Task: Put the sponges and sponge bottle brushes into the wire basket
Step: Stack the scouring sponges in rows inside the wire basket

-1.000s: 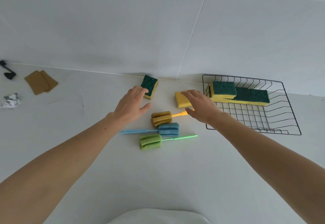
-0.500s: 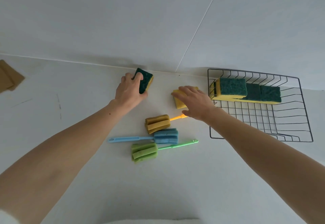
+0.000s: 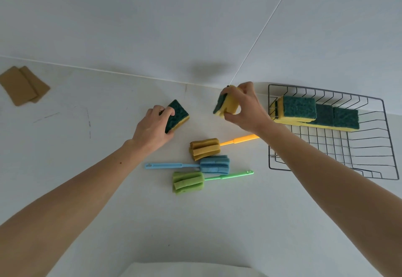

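My left hand (image 3: 153,127) grips a green-and-yellow sponge (image 3: 178,115) that still touches the white counter. My right hand (image 3: 247,109) holds a second sponge (image 3: 226,103) lifted off the counter, tilted, just left of the black wire basket (image 3: 378,102). Several sponges (image 3: 315,113) lie stacked along the basket's far side. Three sponge bottle brushes lie on the counter below my hands: an orange one (image 3: 205,149), a blue one (image 3: 214,164) and a green one (image 3: 188,182).
Two brown card pieces (image 3: 22,85) lie at the far left of the counter. A white wall (image 3: 195,26) rises right behind the sponges and basket. A pale rounded thing (image 3: 185,270) shows at the bottom edge.
My right hand has closed on the yellow sponge and raised it off the counter toward the basket. My left hand has wrapped more firmly around the other sponge.
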